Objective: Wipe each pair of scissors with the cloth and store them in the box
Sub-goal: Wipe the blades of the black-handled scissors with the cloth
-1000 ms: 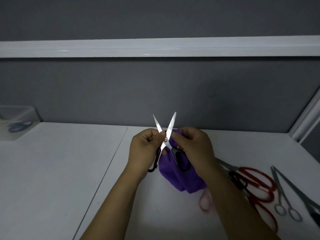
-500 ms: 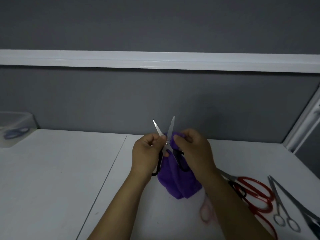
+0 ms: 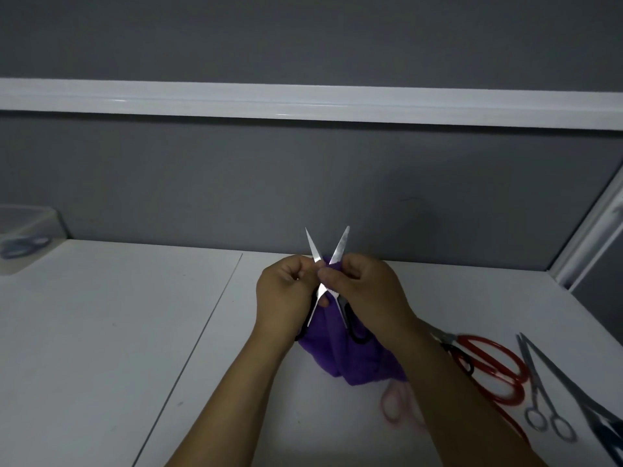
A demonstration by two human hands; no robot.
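Note:
Black-handled scissors (image 3: 339, 248) stand upright above the white table, blades spread in a V. My left hand (image 3: 282, 294) grips their left handle. My right hand (image 3: 364, 293) holds the purple cloth (image 3: 340, 355) and pinches it against the blades near the pivot; the cloth hangs down behind the handles. A clear plastic box (image 3: 25, 230) sits at the far left with blue-handled scissors (image 3: 22, 246) inside.
Lying on the table at the right are red-handled scissors (image 3: 492, 369), thin silver scissors (image 3: 539, 389), dark scissors (image 3: 603, 423) at the edge and pink-handled scissors (image 3: 392, 404) partly under my right forearm. A grey partition wall (image 3: 303, 183) backs the table (image 3: 101, 332).
The blades narrowed and then spread wide again. My right hand's fingers with the cloth shifted slightly along the blades. The view tilted down a little.

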